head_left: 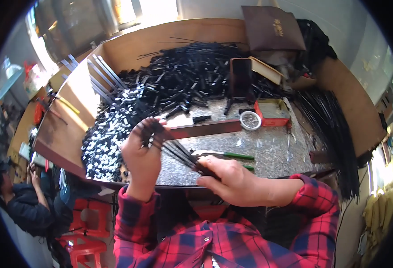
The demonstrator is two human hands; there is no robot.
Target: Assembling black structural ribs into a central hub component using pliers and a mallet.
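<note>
Several thin black rods [177, 151] stretch slantwise between my two hands, above the front of the worktable. My left hand [139, 156] is raised, its fingers curled round the upper end of the rods; that end is blurred. Lower and to the right, my right hand [232, 178] grips the other end between thumb and fingers, and part of the bundle is hidden in it. Behind the rods lies a long dark flat bar [207, 129]. Pliers with green handles [237, 156] rest on the speckled tabletop [268, 154] just beyond my right hand.
A heap of black parts [183, 73] fills the back, with small shiny pieces [105, 143] at left. A round tin [250, 119], red tray [273, 120] and propped-up phone [241, 79] stand right of centre. Long black rods [332, 134] overhang the right edge. A person [31, 214] sits at left.
</note>
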